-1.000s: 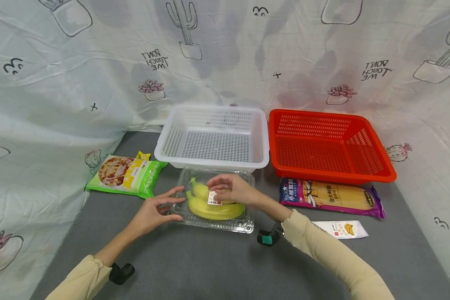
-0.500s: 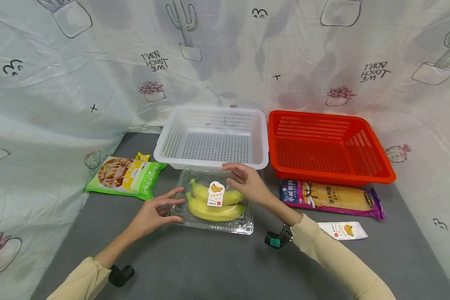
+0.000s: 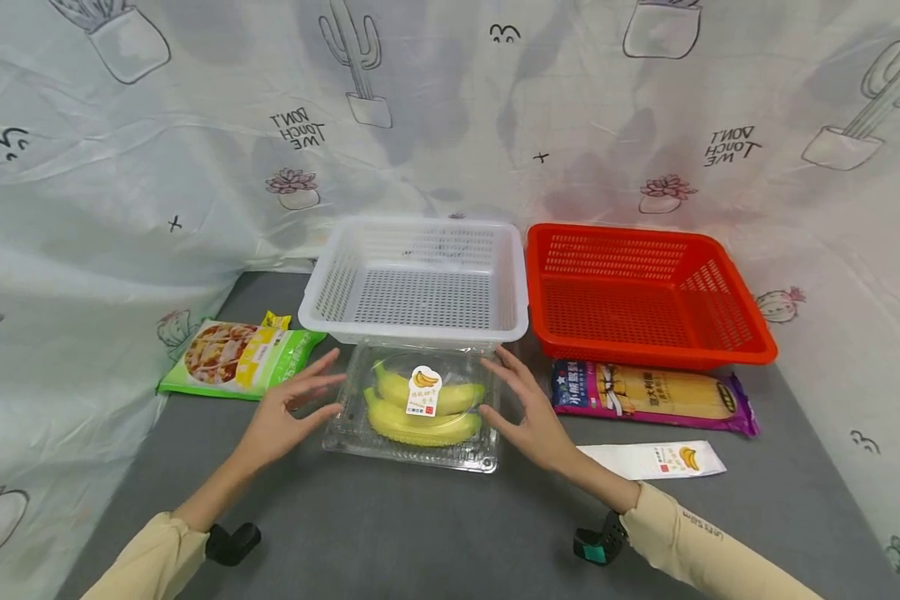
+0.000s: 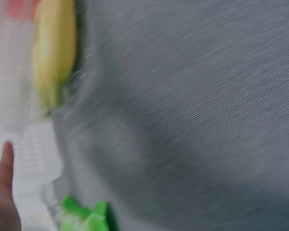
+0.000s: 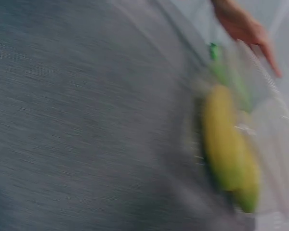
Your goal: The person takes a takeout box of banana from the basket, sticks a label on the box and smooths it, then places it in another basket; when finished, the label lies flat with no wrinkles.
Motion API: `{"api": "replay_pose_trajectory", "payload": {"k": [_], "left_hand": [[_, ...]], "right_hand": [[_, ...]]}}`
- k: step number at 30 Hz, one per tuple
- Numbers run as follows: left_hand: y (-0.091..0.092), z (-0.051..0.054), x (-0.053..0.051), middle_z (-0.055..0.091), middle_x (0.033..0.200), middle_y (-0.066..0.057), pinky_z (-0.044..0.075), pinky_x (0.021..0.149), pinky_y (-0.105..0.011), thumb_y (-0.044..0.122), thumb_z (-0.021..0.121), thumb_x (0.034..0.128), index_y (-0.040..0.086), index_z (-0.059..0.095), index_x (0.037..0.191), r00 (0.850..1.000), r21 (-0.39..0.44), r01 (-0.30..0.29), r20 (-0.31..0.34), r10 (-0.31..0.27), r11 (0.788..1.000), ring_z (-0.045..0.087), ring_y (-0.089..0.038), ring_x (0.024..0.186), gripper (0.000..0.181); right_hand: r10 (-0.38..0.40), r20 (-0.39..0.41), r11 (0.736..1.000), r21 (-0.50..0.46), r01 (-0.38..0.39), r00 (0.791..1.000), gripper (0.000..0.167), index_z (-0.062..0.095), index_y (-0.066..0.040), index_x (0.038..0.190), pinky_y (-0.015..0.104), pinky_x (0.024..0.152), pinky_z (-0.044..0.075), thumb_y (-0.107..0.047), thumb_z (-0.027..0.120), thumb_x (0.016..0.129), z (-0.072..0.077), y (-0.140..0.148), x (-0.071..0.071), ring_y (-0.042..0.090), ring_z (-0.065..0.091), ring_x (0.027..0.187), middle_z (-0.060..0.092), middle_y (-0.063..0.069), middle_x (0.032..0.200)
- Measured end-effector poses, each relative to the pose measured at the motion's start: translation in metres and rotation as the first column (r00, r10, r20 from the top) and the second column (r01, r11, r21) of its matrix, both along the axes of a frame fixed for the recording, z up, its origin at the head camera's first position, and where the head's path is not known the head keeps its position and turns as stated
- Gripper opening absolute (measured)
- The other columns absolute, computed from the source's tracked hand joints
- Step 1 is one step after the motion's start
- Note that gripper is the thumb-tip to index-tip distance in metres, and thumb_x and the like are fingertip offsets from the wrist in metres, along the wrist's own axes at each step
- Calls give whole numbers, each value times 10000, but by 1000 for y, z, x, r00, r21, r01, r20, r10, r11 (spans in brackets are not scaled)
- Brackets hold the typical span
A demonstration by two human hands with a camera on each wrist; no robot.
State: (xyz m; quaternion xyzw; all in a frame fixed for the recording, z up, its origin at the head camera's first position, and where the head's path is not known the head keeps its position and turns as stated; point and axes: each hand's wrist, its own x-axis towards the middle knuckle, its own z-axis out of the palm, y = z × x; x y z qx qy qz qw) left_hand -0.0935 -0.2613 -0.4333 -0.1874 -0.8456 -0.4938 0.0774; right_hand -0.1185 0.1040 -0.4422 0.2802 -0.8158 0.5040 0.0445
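Observation:
A clear plastic clamshell box point(image 3: 487, 458) lies closed on the grey table. Inside it are yellow bananas point(image 3: 420, 429), and a white banana sticker point(image 3: 423, 390) is stuck on the lid. At the box's left side is my left hand point(image 3: 281, 421), fingers spread and a slight gap from the edge. My right hand point(image 3: 532, 417) is at the right side, its fingertips over that edge; whether they touch is unclear. Neither hand grips anything. Both wrist views are blurred; the right one shows the bananas point(image 5: 224, 139) and the left hand point(image 5: 243, 26) beyond.
Behind the box stand a white basket point(image 3: 412, 329) and a red basket point(image 3: 652, 354). A green food bag point(image 3: 240, 358) lies at left, with a small yellow packet point(image 3: 276, 320) behind it. At right are a purple pasta pack point(image 3: 652, 396) and a banana sticker strip point(image 3: 652, 460).
My right hand has gone from above the sticker to the box's right side, uncovering the sticker. My left hand has drawn back slightly from the left edge. The head view has shifted a little.

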Motion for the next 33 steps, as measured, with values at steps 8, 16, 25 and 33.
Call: {"api": "replay_pose_trajectory", "payload": {"k": [8,16,25,33], "left_hand": [[-20,30,-67,182,1572,-161,432,897,-579,181,707,882,46,595,1305,976,-254,-218,-74,205,942,420,-467,1267,458],[-41,38,-111,232,1526,-262,477,647,-412,242,736,846,1,680,1171,995,-516,-34,63,78,856,593,-266,618,408],[-44,33,-124,586,1268,-214,500,629,-414,271,810,746,-59,647,1165,996,-546,-83,-22,85,834,560,-149,514,558],[-44,31,-126,412,1431,-193,295,423,-259,271,841,688,58,706,774,990,-552,-135,-32,141,823,269,-122,382,266]], "right_hand": [[28,128,998,61,-36,991,928,285,-267,1522,734,992,226,-322,817,763,-24,1,32,406,-8,1439,-153,59,1595],[55,190,998,11,-58,980,972,279,-288,1514,640,1038,264,-301,852,729,-36,-10,38,414,20,1429,-152,141,1584],[31,62,996,-83,-25,998,823,420,-23,1420,614,954,378,-48,840,713,-32,-18,39,439,147,1406,0,224,1581],[-33,73,999,-41,36,997,731,490,-156,1378,397,1037,374,-218,844,741,-40,-19,37,295,203,1421,61,101,1603]]}}
